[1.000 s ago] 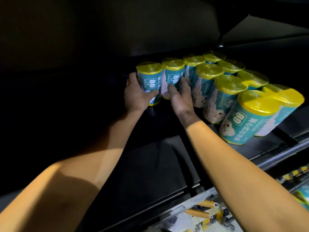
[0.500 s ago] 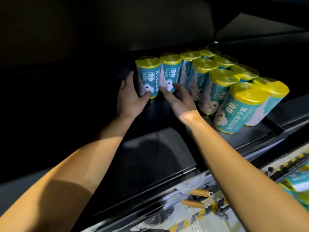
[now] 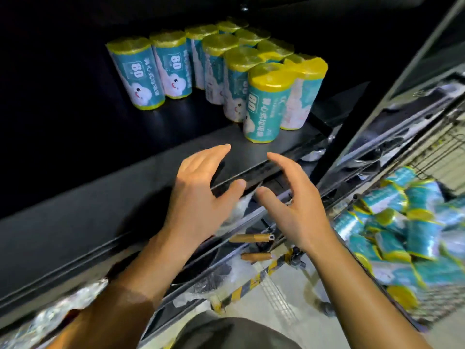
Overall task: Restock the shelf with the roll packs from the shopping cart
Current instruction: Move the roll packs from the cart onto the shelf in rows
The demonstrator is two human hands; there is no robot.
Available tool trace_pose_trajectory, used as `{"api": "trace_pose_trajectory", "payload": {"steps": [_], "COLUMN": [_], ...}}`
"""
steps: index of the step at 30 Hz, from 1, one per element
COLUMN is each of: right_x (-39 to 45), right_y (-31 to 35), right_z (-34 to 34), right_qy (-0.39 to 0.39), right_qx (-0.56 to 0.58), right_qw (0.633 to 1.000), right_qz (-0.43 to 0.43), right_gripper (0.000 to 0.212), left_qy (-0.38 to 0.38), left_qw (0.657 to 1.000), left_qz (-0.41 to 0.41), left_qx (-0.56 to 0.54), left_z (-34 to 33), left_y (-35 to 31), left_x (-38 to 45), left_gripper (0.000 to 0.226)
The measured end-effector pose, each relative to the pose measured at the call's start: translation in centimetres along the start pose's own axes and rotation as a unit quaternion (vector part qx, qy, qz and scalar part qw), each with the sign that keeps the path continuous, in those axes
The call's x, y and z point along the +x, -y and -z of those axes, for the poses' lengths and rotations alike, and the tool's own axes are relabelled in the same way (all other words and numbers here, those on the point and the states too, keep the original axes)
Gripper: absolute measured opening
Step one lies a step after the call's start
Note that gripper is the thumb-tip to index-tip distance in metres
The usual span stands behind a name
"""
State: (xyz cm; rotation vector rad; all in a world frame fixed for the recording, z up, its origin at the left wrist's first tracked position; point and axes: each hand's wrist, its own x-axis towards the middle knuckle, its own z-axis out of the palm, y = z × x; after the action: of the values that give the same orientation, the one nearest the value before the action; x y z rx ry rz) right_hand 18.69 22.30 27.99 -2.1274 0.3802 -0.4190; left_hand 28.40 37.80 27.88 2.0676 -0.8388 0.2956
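Several teal roll packs with yellow tops [image 3: 263, 102] stand upright in rows on the dark shelf [image 3: 125, 177]; the leftmost pack [image 3: 137, 74] is at the row's end. My left hand [image 3: 198, 197] and my right hand [image 3: 294, 202] hover side by side in front of the shelf's front edge, fingers spread and relaxed, holding nothing. More roll packs [image 3: 397, 235] lie piled in the wire shopping cart [image 3: 445, 298] at the right.
A lower shelf below holds plastic-wrapped goods [image 3: 63, 308] and wooden-handled items [image 3: 251, 238]. A metal upright [image 3: 392, 79] stands between shelf and cart. Yellow-black striped tape [image 3: 251, 280] runs across the pale floor.
Both hands let go of the packs at the back of the shelf and drew out to the front edge. The view tilted down and right, bringing the cart into sight.
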Motion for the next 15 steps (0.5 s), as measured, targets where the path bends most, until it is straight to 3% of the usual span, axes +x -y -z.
{"api": "trace_pose_trajectory", "payload": {"steps": [7,15], "right_x": [-9.4,-17.6], "right_y": [-10.3,-19.1], "right_z": [9.1,18.0], "right_qy": [-0.058,-0.11], "right_qx": [-0.019,0.012], "right_qw": [0.991,0.96], "right_qz": [-0.116,-0.259], "right_gripper": [0.053,0.054], "left_qy": [0.103,0.204], "left_qw": [0.992,0.971], "left_qz": [0.038,0.091], "left_qx": [-0.068,-0.081], "left_z": [-12.1,-23.9], "left_y": [-9.4,-15.3], "left_x": [-7.7,-14.5], "left_gripper": [0.064,0.06]}}
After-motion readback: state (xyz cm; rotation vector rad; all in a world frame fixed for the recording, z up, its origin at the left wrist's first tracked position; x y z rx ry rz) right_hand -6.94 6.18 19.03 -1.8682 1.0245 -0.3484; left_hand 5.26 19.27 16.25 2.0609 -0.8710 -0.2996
